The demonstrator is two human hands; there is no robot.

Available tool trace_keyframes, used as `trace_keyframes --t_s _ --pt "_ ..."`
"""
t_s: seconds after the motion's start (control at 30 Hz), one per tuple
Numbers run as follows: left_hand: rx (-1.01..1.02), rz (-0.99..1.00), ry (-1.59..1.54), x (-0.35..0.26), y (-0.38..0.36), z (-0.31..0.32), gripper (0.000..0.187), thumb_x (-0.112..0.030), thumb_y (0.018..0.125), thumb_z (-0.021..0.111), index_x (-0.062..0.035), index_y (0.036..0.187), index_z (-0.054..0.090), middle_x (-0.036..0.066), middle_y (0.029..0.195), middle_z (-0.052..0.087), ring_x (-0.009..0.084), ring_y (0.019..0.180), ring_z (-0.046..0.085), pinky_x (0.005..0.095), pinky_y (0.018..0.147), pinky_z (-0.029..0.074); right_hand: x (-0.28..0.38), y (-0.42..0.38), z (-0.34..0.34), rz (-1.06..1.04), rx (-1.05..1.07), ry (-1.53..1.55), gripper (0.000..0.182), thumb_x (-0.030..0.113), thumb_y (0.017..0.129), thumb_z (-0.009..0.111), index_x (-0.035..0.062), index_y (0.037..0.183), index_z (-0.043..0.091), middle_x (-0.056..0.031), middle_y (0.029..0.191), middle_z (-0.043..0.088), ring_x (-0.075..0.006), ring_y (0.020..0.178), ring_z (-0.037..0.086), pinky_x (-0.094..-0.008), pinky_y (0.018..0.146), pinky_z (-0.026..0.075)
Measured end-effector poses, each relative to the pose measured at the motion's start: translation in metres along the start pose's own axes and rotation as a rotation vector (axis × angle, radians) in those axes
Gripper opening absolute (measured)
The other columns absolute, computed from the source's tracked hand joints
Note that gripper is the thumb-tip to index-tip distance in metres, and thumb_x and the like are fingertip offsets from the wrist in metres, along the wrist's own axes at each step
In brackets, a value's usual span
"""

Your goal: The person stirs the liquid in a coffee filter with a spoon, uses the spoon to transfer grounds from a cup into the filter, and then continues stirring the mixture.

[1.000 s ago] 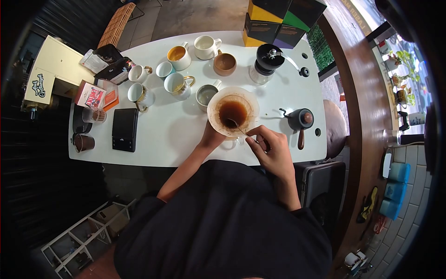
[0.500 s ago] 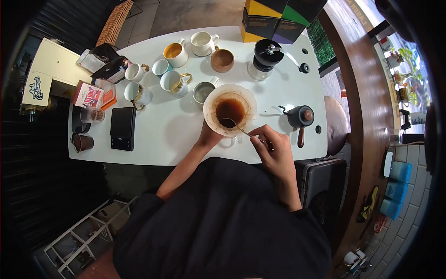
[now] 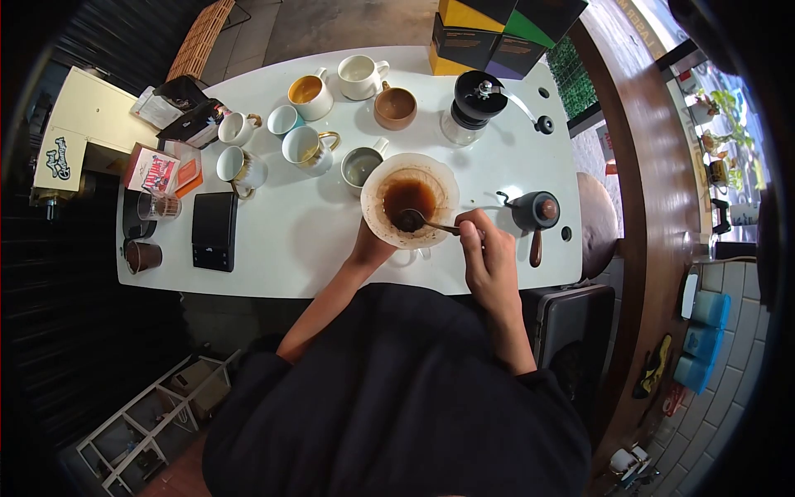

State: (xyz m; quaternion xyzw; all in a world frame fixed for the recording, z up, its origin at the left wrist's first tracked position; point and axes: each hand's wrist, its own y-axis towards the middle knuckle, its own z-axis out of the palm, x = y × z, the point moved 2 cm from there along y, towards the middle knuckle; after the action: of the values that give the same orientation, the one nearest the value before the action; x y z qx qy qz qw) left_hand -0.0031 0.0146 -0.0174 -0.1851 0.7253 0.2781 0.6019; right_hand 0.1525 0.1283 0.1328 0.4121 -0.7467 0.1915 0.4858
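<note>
A paper-filter coffee dripper (image 3: pixel 410 200) full of dark wet grounds sits on a white cup near the front of the white table (image 3: pixel 298 248). My left hand (image 3: pixel 370 246) holds the dripper from below at its near-left side. My right hand (image 3: pixel 486 248) grips a metal spoon (image 3: pixel 424 221) whose bowl rests in the grounds at the filter's near edge.
Several mugs and cups (image 3: pixel 308 149) stand behind the dripper. A black hand grinder (image 3: pixel 472 106) and coloured boxes (image 3: pixel 497 33) are at the back right, a small black kettle (image 3: pixel 534 214) to the right. A black scale (image 3: pixel 214 230) and glasses sit on the left.
My right hand has turned and shifted up, swinging the spoon handle to point right while its bowl moved round inside the grounds. The left hand stays at the dripper.
</note>
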Motion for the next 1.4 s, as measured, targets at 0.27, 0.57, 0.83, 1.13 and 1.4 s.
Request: trace_keyframes --t_s 0.27,0.57,0.83,1.13,1.4 --pt "-0.020 -0.013 -0.067 0.002 0.000 0.000 0.064 -0.009 0.074 0.087 -0.0020 0.130 0.056 0.010 0.124 0.065 0.0211 0.113 0.063 0.0352 0.098 0.050 -0.028 0.005 0.013 0.148 -0.081 0.375 0.034 0.026 0.110 0.043 0.0006 0.091 0.056 0.0059 0.069 0.042 -0.0015 0.058 0.031 -0.0205 0.051 0.024" --pt "-0.003 0.035 0.019 -0.009 0.004 0.001 0.064 -0.011 0.073 0.089 -0.0017 0.128 0.057 0.010 0.122 0.066 0.0205 0.110 0.064 0.0345 0.096 0.051 -0.026 0.006 0.003 0.135 -0.141 0.604 0.034 0.024 0.110 0.042 0.0001 0.090 0.055 0.0035 0.069 0.046 -0.0023 0.058 0.034 -0.0213 0.051 0.027" --pt "-0.013 0.060 -0.030 -0.013 0.006 0.001 0.063 -0.011 0.074 0.089 -0.0016 0.128 0.057 0.010 0.122 0.066 0.0208 0.112 0.064 0.0348 0.098 0.051 -0.034 0.006 0.010 0.061 -0.231 0.314 0.034 0.021 0.109 0.044 -0.0024 0.089 0.058 0.0002 0.062 0.046 -0.0055 0.056 0.038 -0.0260 0.050 0.031" --pt "-0.001 0.011 -0.079 -0.010 0.007 0.001 0.067 -0.012 0.072 0.089 -0.0018 0.129 0.055 0.010 0.123 0.064 0.0210 0.112 0.063 0.0353 0.098 0.051 -0.025 0.009 0.024 0.055 -0.144 0.167 0.034 0.022 0.109 0.044 -0.0030 0.092 0.059 0.0011 0.063 0.047 -0.0049 0.057 0.039 -0.0237 0.052 0.032" --pt "0.028 -0.008 -0.097 0.004 0.006 0.001 0.069 -0.011 0.070 0.091 -0.0029 0.129 0.056 0.009 0.122 0.065 0.0208 0.111 0.063 0.0355 0.097 0.051 -0.026 0.008 0.021 0.060 -0.122 0.234 0.034 0.022 0.109 0.044 -0.0022 0.090 0.058 0.0027 0.064 0.046 -0.0037 0.057 0.037 -0.0227 0.051 0.031"
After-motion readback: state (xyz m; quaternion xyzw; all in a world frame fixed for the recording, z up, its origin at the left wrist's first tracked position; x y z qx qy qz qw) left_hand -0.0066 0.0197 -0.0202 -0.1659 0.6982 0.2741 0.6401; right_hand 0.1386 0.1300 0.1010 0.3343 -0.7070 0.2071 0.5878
